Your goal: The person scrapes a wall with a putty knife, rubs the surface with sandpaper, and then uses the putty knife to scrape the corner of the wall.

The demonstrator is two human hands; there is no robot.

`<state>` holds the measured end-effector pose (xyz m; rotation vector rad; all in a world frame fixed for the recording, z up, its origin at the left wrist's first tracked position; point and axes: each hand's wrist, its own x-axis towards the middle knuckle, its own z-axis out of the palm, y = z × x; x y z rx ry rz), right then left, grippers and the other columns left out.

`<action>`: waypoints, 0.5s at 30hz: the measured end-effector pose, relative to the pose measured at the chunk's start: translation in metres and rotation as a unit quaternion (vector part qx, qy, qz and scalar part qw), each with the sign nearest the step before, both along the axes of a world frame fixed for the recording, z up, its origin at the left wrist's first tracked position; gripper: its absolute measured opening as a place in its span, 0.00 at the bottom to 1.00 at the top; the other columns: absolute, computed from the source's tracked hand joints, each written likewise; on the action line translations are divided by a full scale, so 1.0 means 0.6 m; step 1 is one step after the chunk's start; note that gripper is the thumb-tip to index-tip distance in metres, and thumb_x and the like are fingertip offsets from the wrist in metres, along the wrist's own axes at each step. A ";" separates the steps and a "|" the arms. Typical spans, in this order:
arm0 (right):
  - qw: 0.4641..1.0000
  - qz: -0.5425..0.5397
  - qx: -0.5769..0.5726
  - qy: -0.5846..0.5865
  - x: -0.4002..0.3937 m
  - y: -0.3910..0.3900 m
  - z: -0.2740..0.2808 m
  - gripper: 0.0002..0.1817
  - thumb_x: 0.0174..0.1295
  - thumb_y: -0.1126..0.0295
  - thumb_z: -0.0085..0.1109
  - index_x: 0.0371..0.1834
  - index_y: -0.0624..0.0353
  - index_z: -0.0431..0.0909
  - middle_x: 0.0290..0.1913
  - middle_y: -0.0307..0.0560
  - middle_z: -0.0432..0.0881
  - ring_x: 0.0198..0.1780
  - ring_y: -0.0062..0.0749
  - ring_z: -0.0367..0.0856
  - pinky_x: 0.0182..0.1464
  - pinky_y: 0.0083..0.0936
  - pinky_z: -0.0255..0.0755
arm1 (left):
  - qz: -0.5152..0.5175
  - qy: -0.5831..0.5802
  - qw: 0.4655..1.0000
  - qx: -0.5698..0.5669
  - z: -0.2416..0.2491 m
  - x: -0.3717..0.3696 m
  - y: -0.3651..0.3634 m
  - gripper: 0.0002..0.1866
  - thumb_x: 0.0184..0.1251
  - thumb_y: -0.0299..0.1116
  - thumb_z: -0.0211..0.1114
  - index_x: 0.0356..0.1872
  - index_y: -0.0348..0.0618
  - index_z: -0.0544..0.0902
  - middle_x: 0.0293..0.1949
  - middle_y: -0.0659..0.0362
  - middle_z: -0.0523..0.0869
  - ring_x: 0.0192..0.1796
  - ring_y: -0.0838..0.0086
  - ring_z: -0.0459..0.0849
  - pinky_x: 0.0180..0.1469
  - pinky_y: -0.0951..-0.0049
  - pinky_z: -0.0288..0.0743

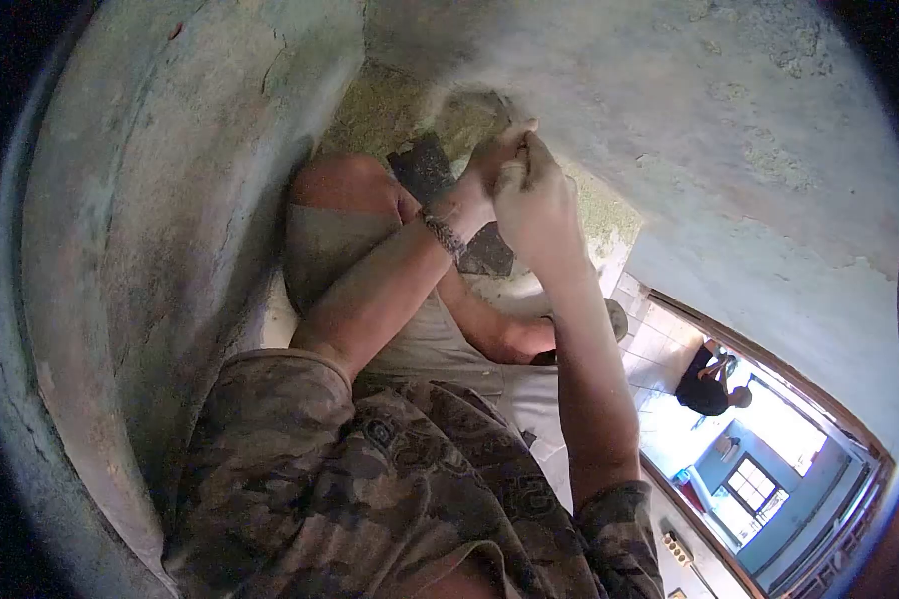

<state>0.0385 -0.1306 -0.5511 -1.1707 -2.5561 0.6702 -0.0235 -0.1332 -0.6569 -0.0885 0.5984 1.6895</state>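
Observation:
My left hand (481, 168) and my right hand (537, 205) are raised together in front of me, close to the pale, worn wall (609, 90). Both have their fingers closed, and they meet at the fingertips. Just past my left hand a small thin tip shows against the wall, too blurred to name. Whatever lies between the fingers is hidden. A dark bracelet (444, 234) circles my left wrist. Below the hands a dark flat strip (423, 167) lies on the floor, partly covered by my left hand and forearm.
Another stained wall (200, 180) rises close on my left and meets the first in a corner. My bent knee (340, 182) is near that corner. To the right, beyond a doorway, a person in dark clothes (702, 389) is visible. A power strip (677, 548) sits at lower right.

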 end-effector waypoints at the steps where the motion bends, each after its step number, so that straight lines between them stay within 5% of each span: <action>1: 1.000 0.003 -0.007 0.026 0.003 -0.005 0.000 0.20 0.64 0.69 0.47 0.54 0.72 0.72 0.20 0.66 0.78 0.25 0.66 0.79 0.29 0.48 0.76 | 0.004 -0.005 0.993 -0.118 0.050 0.000 -0.014 0.12 0.76 0.30 0.48 0.47 0.30 0.75 0.47 0.52 0.79 0.49 0.62 0.79 0.50 0.66 0.74; 4: 0.995 -0.034 -0.062 0.071 0.003 -0.002 0.081 0.18 0.63 0.69 0.47 0.49 0.73 0.75 0.25 0.71 0.78 0.33 0.67 0.80 0.37 0.50 0.77 | 0.030 0.463 0.885 0.037 0.001 0.015 -0.009 0.17 0.70 0.22 0.52 0.59 0.32 0.71 0.52 0.51 0.79 0.53 0.59 0.78 0.57 0.66 0.74; 6: 0.988 -0.059 -0.127 0.067 0.001 0.011 0.087 0.17 0.61 0.67 0.50 0.43 0.73 0.77 0.30 0.75 0.78 0.39 0.69 0.79 0.43 0.52 0.75 | 0.071 0.602 0.794 0.046 -0.011 0.015 -0.009 0.22 0.69 0.21 0.54 0.64 0.35 0.68 0.50 0.52 0.79 0.51 0.61 0.79 0.55 0.68 0.75; 7: 0.988 -0.058 -0.123 0.070 -0.003 0.023 0.047 0.17 0.61 0.67 0.50 0.43 0.73 0.77 0.30 0.75 0.78 0.39 0.69 0.79 0.43 0.52 0.75 | 0.022 0.412 0.899 0.143 -0.020 0.005 -0.006 0.22 0.70 0.23 0.54 0.65 0.38 0.68 0.47 0.54 0.79 0.48 0.64 0.79 0.51 0.70 0.76; 8: 0.998 -0.022 -0.045 0.029 0.002 0.030 -0.021 0.18 0.61 0.67 0.50 0.44 0.74 0.76 0.31 0.75 0.79 0.38 0.68 0.80 0.42 0.51 0.76 | -0.010 0.096 0.970 0.223 -0.032 -0.004 -0.003 0.22 0.70 0.25 0.55 0.65 0.40 0.68 0.43 0.56 0.78 0.44 0.67 0.80 0.47 0.72 0.77; 9: 0.999 0.016 0.031 -0.013 0.002 0.030 -0.056 0.19 0.61 0.67 0.50 0.45 0.75 0.76 0.32 0.75 0.79 0.38 0.68 0.81 0.41 0.50 0.76 | -0.036 -0.139 0.964 0.223 -0.043 -0.013 0.000 0.22 0.71 0.26 0.55 0.65 0.42 0.68 0.40 0.58 0.78 0.41 0.71 0.80 0.43 0.74 0.78; 10: 0.999 0.009 -0.029 0.016 -0.008 0.019 -0.037 0.20 0.61 0.68 0.50 0.49 0.77 0.74 0.34 0.75 0.80 0.38 0.65 0.82 0.40 0.49 0.76 | -0.007 -0.064 0.994 0.088 0.016 -0.013 -0.018 0.22 0.71 0.27 0.55 0.66 0.44 0.68 0.37 0.59 0.77 0.38 0.74 0.79 0.39 0.76 0.77; 13: 0.990 -0.062 -0.113 0.055 -0.002 -0.022 0.050 0.23 0.61 0.69 0.49 0.55 0.78 0.71 0.34 0.74 0.80 0.39 0.63 0.83 0.39 0.48 0.77 | 0.023 0.058 0.996 -0.071 0.059 -0.013 -0.026 0.22 0.73 0.30 0.54 0.67 0.44 0.67 0.35 0.59 0.76 0.38 0.76 0.78 0.40 0.78 0.75; 14: 0.990 -0.029 -0.082 0.112 0.005 -0.028 0.070 0.26 0.62 0.69 0.48 0.60 0.78 0.68 0.36 0.72 0.81 0.39 0.64 0.83 0.41 0.47 0.78 | 0.079 0.323 0.943 0.037 0.014 -0.005 -0.015 0.23 0.74 0.30 0.54 0.68 0.44 0.66 0.36 0.57 0.76 0.38 0.75 0.78 0.42 0.76 0.74; 15: 0.990 -0.030 -0.088 0.108 0.007 -0.025 0.064 0.26 0.62 0.69 0.48 0.60 0.78 0.68 0.36 0.72 0.81 0.39 0.64 0.83 0.41 0.47 0.78 | 0.077 0.319 0.944 0.031 0.008 -0.001 -0.019 0.23 0.74 0.30 0.54 0.68 0.44 0.66 0.36 0.57 0.76 0.38 0.75 0.78 0.42 0.76 0.74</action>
